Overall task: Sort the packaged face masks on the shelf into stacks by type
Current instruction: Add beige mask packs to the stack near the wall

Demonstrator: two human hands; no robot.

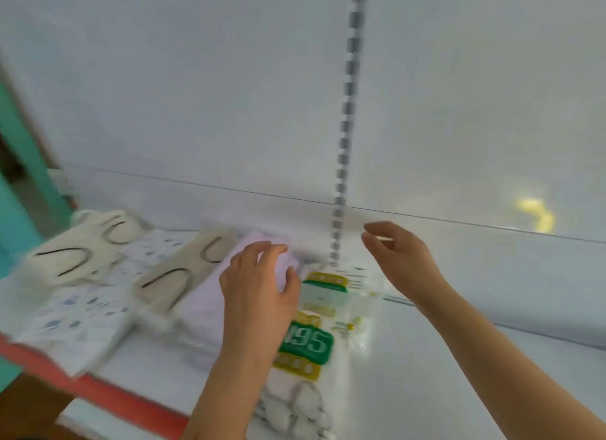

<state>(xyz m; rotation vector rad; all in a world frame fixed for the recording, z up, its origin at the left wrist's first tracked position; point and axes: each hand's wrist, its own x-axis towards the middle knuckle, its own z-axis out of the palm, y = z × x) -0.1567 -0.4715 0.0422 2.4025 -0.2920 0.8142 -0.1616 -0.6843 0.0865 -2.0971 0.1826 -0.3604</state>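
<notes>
Head view shows the green pack (308, 338) lying flat on the shelf (459, 308), directly beneath and just right of the left hand (259, 292); its long axis runs away from the person, from the shelf's near edge toward the back wall (196, 95); the lilac pack (210, 295) lies just left of that hand, roughly parallel, and partly under its fingers; the left hand hovers with fingers spread and slightly bent, gripping nothing that I can see, though blur hides whether the fingertips touch the lilac pack; the right hand (393, 252) hangs further back and to the right, fingers loosely curved, empty, well above the shelf; I judge the left hand the nearer to both packs; further left lie two beige masks (88, 243) on dotted packs (82, 321); a slotted upright (344, 128) rises between the hands.
</notes>
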